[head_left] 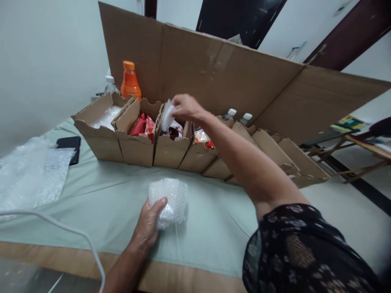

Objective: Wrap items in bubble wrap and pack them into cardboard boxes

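Observation:
My left hand [149, 224] grips a bundle wrapped in bubble wrap [170, 200] that rests on the pale green cloth near the table's front. My right hand [187, 108] reaches far forward over a row of open cardboard boxes [167, 151]. Its fingers pinch a small white packet [167, 116] above the third box from the left. Red snack packets [143, 125] fill the second box, and more red and white packets [176, 132] lie in the third.
A tall cardboard sheet [220, 77] stands behind the boxes. An orange bottle [130, 81] and clear bottles [238, 116] stand at the back. Bubble wrap sheets [30, 175] and a black phone [69, 145] lie at left. A white cable [76, 234] crosses the front left.

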Available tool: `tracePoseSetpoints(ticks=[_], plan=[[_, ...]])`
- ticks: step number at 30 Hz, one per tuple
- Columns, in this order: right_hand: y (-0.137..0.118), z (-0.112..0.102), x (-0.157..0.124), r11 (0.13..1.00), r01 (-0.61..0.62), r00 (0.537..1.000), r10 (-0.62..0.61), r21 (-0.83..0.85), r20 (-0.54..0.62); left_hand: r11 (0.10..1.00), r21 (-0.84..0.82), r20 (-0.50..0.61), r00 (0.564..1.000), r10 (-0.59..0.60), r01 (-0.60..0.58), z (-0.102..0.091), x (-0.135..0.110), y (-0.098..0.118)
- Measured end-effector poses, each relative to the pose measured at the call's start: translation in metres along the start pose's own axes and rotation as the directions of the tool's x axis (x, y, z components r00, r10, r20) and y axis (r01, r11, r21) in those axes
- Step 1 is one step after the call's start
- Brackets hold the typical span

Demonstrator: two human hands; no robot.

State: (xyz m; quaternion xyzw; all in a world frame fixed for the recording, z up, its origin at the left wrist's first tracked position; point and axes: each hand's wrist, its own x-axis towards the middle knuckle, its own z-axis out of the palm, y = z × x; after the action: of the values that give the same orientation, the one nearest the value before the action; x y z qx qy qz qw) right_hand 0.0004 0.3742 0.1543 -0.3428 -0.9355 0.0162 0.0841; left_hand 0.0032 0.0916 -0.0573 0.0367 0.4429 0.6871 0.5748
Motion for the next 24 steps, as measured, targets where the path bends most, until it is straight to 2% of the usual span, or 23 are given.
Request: tracePoseSetpoints(ticks=[2,3,4,5,7,9,10,11,13,16,18,21,23,24], plan=[[0.004,-0.030,-0.038,0.968,0.070,0.986,-0.030,0.243,-0.164,1.000,-0.005,-0.008,1.000,0.030,-0.030,0.000,-0.001,0.001],[0.005,-0.043,-0.061,0.919,0.104,0.980,-0.030,0.380,-0.196,0.999,-0.009,-0.010,0.999,0.039,-0.039,-0.001,-0.001,0.001],[0.004,-0.053,-0.084,0.848,0.131,0.984,-0.046,0.514,-0.175,0.999,-0.013,-0.010,0.999,0.042,-0.042,-0.001,-0.001,0.001],[0.002,-0.058,-0.107,0.768,0.158,0.987,-0.106,0.621,-0.120,0.999,-0.014,-0.007,0.999,0.044,-0.044,-0.002,-0.001,0.001],[-0.006,-0.053,-0.148,0.701,0.163,0.957,-0.283,0.694,0.061,0.999,-0.012,0.010,0.999,0.051,-0.051,-0.002,0.000,0.000],[-0.018,-0.027,-0.177,0.758,0.167,0.879,-0.404,0.631,0.253,0.998,-0.003,0.042,0.998,0.057,-0.057,-0.001,-0.001,0.000],[-0.024,-0.010,-0.185,0.808,0.169,0.852,-0.408,0.564,0.329,0.998,0.002,0.057,0.997,0.059,-0.059,-0.001,-0.002,0.000],[-0.031,0.008,-0.191,0.857,0.164,0.846,-0.377,0.488,0.377,0.998,0.003,0.067,0.996,0.062,-0.062,0.000,-0.003,0.001],[-0.041,0.040,-0.195,0.938,0.136,0.865,-0.269,0.318,0.423,0.998,-0.004,0.084,0.994,0.065,-0.065,0.000,-0.006,0.003],[-0.049,0.064,-0.195,0.981,0.125,0.883,-0.177,0.145,0.434,0.997,0.027,0.146,0.987,0.069,-0.073,-0.002,-0.008,0.005],[-0.052,0.064,-0.194,0.983,0.160,0.870,-0.184,0.092,0.457,0.990,0.098,0.179,0.981,0.079,-0.097,-0.003,-0.007,0.003],[-0.054,0.047,-0.183,0.971,0.240,0.837,-0.213,0.012,0.504,0.984,0.145,0.142,0.986,0.087,-0.108,-0.004,-0.005,-0.001],[-0.058,0.028,-0.160,0.967,0.254,0.884,-0.221,-0.025,0.412,0.988,0.125,0.111,0.991,0.075,-0.089,-0.004,-0.003,-0.003],[-0.060,0.018,-0.143,0.969,0.243,0.926,-0.221,-0.034,0.307,0.990,0.114,0.101,0.993,0.069,-0.080,-0.004,-0.003,-0.004]])
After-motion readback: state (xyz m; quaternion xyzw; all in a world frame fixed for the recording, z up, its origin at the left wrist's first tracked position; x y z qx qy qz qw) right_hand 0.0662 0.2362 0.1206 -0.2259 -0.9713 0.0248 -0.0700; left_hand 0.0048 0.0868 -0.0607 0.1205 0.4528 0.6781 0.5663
